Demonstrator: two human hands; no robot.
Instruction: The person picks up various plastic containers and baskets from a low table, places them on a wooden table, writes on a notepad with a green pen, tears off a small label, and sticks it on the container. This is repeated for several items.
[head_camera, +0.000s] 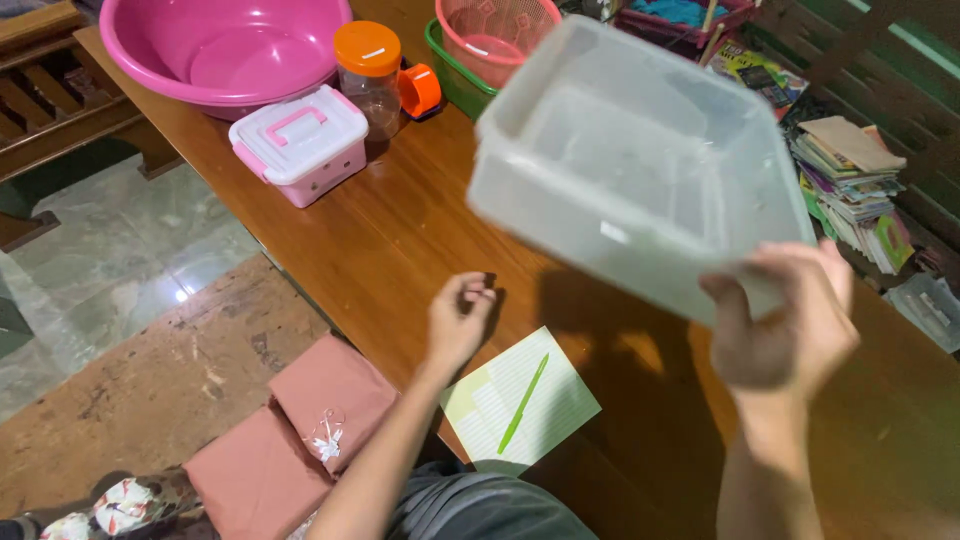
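Observation:
My right hand (790, 325) grips the near rim of a large translucent plastic tub (630, 160) and holds it tilted in the air above the wooden table (400, 240). The tub looks empty and is blurred. My left hand (458, 320) hovers low over the table with its fingers curled loosely, holding nothing. Just below it lies a lined sheet of paper (520, 405) with a green pen (523, 402) on top.
At the table's far end stand a pink basin (225, 50), a small white and pink lidded case (300, 143), an orange-lidded clear jar (369, 75), and a pink mesh basket (495, 30) in a green one. Stacked papers (850, 185) lie right. Pink cloth (300, 430) lies near my lap.

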